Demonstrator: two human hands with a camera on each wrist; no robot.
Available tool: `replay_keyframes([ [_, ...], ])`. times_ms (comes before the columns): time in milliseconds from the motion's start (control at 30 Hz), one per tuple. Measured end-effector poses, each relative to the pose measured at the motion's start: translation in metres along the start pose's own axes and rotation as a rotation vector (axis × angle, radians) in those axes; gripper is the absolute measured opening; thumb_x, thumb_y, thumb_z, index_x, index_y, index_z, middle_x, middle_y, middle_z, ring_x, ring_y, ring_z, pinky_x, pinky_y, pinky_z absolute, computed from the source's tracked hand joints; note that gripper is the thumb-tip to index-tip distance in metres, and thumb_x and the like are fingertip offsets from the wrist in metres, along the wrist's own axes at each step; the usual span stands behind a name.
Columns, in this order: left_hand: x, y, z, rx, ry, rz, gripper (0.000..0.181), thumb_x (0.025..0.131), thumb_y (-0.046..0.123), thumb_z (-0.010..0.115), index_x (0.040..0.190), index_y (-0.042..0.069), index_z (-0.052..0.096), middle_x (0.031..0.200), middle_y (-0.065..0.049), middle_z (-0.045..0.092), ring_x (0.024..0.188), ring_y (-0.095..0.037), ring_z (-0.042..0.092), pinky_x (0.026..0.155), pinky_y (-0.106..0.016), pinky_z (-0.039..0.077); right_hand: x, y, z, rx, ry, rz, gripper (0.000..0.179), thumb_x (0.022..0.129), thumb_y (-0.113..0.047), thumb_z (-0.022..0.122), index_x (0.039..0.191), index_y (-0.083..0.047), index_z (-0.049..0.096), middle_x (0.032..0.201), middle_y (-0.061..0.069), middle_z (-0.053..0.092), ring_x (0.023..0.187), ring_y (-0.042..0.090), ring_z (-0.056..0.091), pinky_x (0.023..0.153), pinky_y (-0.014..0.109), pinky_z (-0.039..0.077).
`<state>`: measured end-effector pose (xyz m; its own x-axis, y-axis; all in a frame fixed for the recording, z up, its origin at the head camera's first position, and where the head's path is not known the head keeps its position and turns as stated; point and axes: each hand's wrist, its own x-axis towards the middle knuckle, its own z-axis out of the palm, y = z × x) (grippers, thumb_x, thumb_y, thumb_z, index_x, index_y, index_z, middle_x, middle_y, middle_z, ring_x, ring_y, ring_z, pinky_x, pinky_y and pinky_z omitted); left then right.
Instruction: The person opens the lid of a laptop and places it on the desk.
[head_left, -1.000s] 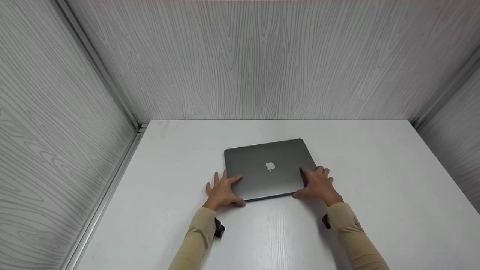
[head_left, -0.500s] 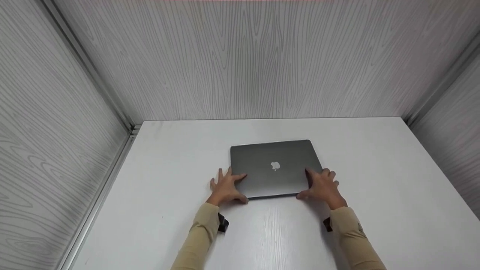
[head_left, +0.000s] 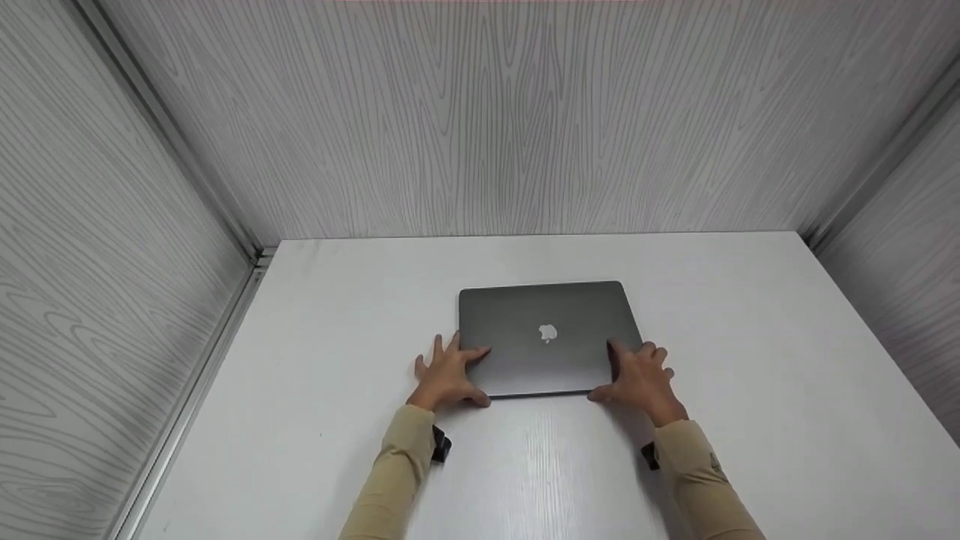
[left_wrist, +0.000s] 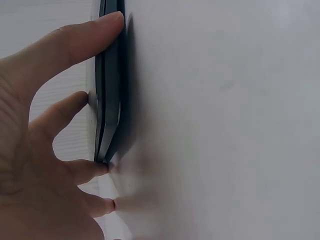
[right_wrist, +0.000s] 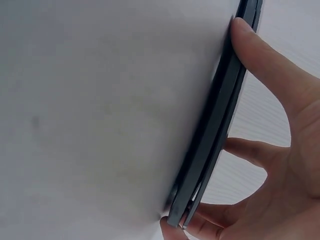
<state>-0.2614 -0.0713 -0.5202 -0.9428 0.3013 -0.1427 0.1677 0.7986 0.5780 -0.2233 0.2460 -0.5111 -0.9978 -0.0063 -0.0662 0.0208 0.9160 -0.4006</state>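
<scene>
A closed dark grey laptop with a pale apple logo lies flat on the white table, hinge side away from me. My left hand grips its near left corner: thumb against the front edge, index fingertip on the lid, other fingers spread at the left side. At the near right corner my right hand holds it in mirrored fashion. In the left wrist view the thumb presses the laptop's edge. The right wrist view shows fingertips around the laptop's far corner.
A grey wood-grain panel rises behind the table, with side panels at left and right. A metal rail runs along the table's left edge. Black wrist devices show below both hands.
The laptop has turned slightly clockwise under both hands, so its front edge lies closer to level. Its right side has come a little nearer me. The head view has shifted slightly.
</scene>
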Motion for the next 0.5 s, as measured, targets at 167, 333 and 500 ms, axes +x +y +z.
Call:
replay_keyframes([
  [167,-0.0053,-0.0027,-0.0006,0.02,-0.015,-0.007,0.086,0.064,0.027,0.098,0.142,0.02,0.063,0.162,-0.027,0.024,0.149,-0.053,0.006,0.108,-0.078,0.006,-0.0055,-0.0029,0.0047,0.008,0.004,-0.005,0.099,0.068,-0.037,0.094,0.145,0.003,0.048,0.123,0.047,0.041,0.113,0.056,0.04,0.08,0.068,0.043],
  [333,-0.0036,-0.003,-0.0022,-0.001,-0.048,0.007,0.087,0.065,0.027,0.098,0.143,0.02,0.061,0.163,-0.026,0.022,0.15,-0.051,0.004,0.108,-0.078,0.003,-0.0082,-0.0019,0.0029,0.008,-0.009,0.02,0.098,0.069,-0.037,0.093,0.146,0.002,0.047,0.124,0.047,0.04,0.116,0.058,0.039,0.082,0.07,0.042],
  [500,-0.0001,-0.0007,-0.0034,-0.019,-0.063,-0.003,0.087,0.064,0.025,0.098,0.143,0.021,0.062,0.163,-0.025,0.021,0.151,-0.05,0.003,0.109,-0.076,0.002,-0.0069,-0.0009,-0.0008,-0.028,-0.041,0.006,0.097,0.072,-0.038,0.091,0.148,0.002,0.044,0.124,0.049,0.039,0.116,0.058,0.038,0.082,0.07,0.043],
])
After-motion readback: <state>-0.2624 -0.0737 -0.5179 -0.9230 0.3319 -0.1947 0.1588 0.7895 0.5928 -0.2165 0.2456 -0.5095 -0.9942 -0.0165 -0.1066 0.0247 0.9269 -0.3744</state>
